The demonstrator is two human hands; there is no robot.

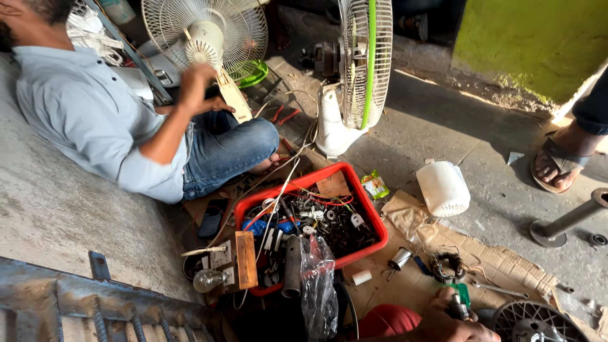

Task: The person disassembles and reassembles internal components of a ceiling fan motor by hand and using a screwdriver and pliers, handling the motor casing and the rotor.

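1. At the far left a seated co-worker in a pale blue shirt (88, 114) and jeans reaches one hand up to the back of a white table fan (206, 38) that stands in front of that person.
2. Just left of the crate stands a small wooden switchboard (235, 258) with a clear light bulb (208, 279) beside it, and a dark phone (211, 218) lies on the floor above them.
3. The red plastic crate (370, 212) sits in the middle on the concrete floor. It holds a tangle of wires, small metal parts, white plastic pieces and a grey cylinder; a clear plastic bag (318, 285) hangs over its near edge.
4. Behind the crate stands a second fan with a green-rimmed guard (366, 60) on a white base.
5. Right of the crate a white plastic motor cover (443, 188) lies on its side, and a dark wound coil (448, 266) rests on flattened cardboard (506, 263).
6. At the lower edge the wearer's right hand (453, 320) is closed around a green-handled tool (460, 299), knuckles up, just beside a round fan guard (538, 322).
7. The left hand cannot be seen.
8. At the far right another person's sandalled foot (557, 164) rests near a metal stand pole (567, 221).
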